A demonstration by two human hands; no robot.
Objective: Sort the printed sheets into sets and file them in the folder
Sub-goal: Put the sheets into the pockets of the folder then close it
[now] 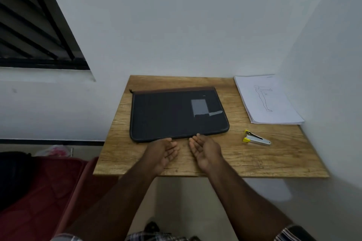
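Note:
A black zipped folder (176, 113) lies flat in the middle of the wooden table (215, 158), closed, with a small clear pocket on its front. A stack of printed sheets (268, 101) sits at the table's far right corner; the top sheet bears a line drawing of a figure. My left hand (164, 151) and my right hand (204, 149) hover side by side just in front of the folder's near edge, palms turned up and inward, fingers relaxed. Neither hand holds anything. The fingertips reach the folder's near edge.
A yellow and silver stapler (255, 139) lies on the table to the right of my hands. White walls close in behind and to the right. A dark red seat (39, 191) stands to the left, below a barred window.

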